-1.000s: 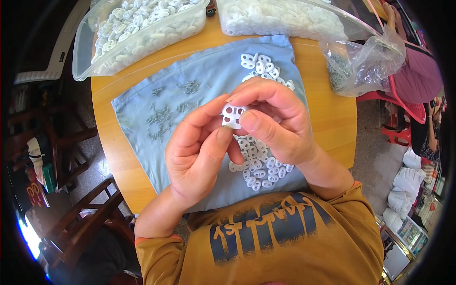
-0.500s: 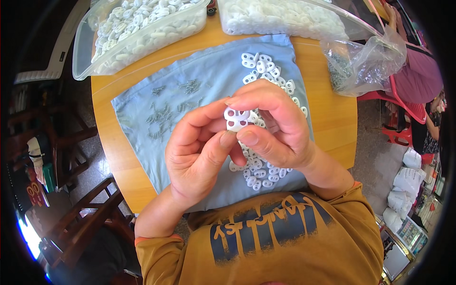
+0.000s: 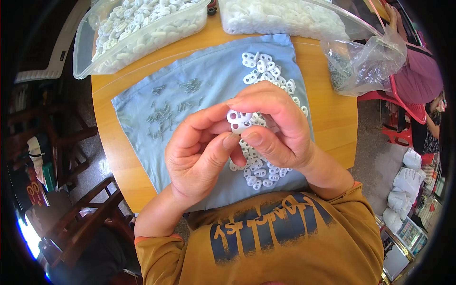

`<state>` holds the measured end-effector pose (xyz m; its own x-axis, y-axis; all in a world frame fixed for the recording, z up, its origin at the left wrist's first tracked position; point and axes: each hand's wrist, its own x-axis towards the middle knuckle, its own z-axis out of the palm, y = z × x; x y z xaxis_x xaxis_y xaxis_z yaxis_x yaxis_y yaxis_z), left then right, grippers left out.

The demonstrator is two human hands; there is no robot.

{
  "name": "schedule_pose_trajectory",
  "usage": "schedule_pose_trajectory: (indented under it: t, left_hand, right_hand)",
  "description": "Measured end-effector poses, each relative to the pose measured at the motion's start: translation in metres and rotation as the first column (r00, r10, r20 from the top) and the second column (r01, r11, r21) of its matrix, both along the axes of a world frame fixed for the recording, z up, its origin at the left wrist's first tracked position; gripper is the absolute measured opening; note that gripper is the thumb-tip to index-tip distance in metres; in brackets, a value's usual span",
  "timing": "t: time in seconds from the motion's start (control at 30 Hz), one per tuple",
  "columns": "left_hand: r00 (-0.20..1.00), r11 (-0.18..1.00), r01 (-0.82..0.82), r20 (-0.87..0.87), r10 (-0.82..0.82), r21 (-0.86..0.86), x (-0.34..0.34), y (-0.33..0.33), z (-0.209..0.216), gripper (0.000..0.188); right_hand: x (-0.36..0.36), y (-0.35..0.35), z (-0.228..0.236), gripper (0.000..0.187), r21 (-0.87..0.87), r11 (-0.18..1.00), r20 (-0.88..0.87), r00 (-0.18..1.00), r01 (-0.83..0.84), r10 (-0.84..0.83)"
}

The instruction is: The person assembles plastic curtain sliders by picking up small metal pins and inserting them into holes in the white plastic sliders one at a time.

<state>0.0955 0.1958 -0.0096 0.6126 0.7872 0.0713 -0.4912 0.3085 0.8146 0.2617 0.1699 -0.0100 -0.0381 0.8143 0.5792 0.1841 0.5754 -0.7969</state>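
Between both hands, over the blue cloth, is a white plastic two-hole cord lock. My left hand pinches it from the left, thumb below and index finger above. From the right, my right hand grips it the same way, its thumb close to the left one. The fingertips partly cover the piece. Behind and beside my right hand, many similar white cord lock pieces lie in a long strip. Small metal springs are scattered on the cloth beyond my left hand.
Two clear plastic bins, one at far left and one at far right, hold heaps of white pieces. A clear bag of small metal parts sits at the table's right edge. Another person is beyond it. Wooden chairs stand at left.
The cord lock has tilted and shifted slightly to the right between my fingertips. Both thumbs have moved a little the same way; the rest looks unchanged.
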Motion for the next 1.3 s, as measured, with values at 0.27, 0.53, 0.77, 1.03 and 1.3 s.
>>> schedule_pose_trajectory:
  t: [0.27, 0.53, 0.77, 1.03, 1.3]
  left_hand:
    - [0.979, 0.964, -0.103, -0.145, 0.142, 0.246, 0.001, -0.003, -0.005, 0.037]
    - [0.985, 0.952, -0.086, -0.116, 0.125, 0.293, -0.002, -0.007, -0.011, 0.037]
    - [0.985, 0.952, -0.073, -0.128, 0.115, 0.296, -0.001, -0.008, -0.01, 0.038]
    - [0.995, 0.962, -0.051, -0.064, 0.071, 0.269, -0.002, -0.006, -0.01, 0.039]
    - [0.997, 0.973, -0.05, -0.046, 0.062, 0.225, -0.001, -0.008, -0.008, 0.04]
  right_hand:
    - [-0.002, 0.0, -0.002, 0.026, 0.016, 1.0, 0.026, 1.0, 0.003, -0.004]
    - [-0.006, -0.001, -0.004, 0.022, 0.032, 0.999, 0.003, 1.0, 0.008, -0.008]
    - [-0.007, -0.001, -0.007, 0.022, 0.066, 0.998, -0.015, 1.0, 0.015, -0.014]
    - [-0.007, -0.001, -0.009, 0.021, 0.072, 0.997, -0.036, 0.999, -0.002, 0.004]
    - [-0.006, -0.003, -0.007, 0.02, 0.061, 0.998, -0.024, 1.0, -0.016, 0.017]
